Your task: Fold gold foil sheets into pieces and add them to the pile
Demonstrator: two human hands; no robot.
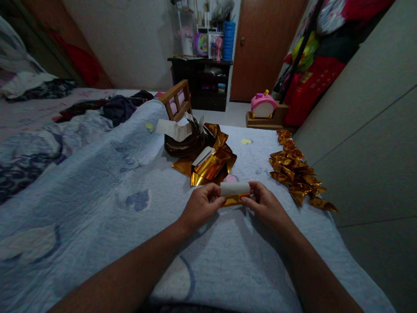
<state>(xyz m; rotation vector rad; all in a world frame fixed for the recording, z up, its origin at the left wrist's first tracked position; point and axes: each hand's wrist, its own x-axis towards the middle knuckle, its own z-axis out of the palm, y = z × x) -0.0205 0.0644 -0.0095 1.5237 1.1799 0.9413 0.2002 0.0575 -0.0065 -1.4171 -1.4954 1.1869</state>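
Note:
A small sheet of gold paper [235,194], white on its upper side and partly folded over, is held low over the pale blue bedspread [107,208]. My left hand [201,204] pinches its left end, fingers closed on it. My right hand [265,204] pinches its right end the same way. Just beyond the hands lies a loose stack of flat gold sheets [208,165]. To the right runs a row of several folded gold pieces [295,171].
A dark stack of paper [185,141] sits behind the gold sheets, with a small wooden frame [177,101] at the bed's edge. Clothes [117,108] are heaped at far left. A grey wardrobe panel [368,130] borders the right. A pink toy [263,105] stands on the floor.

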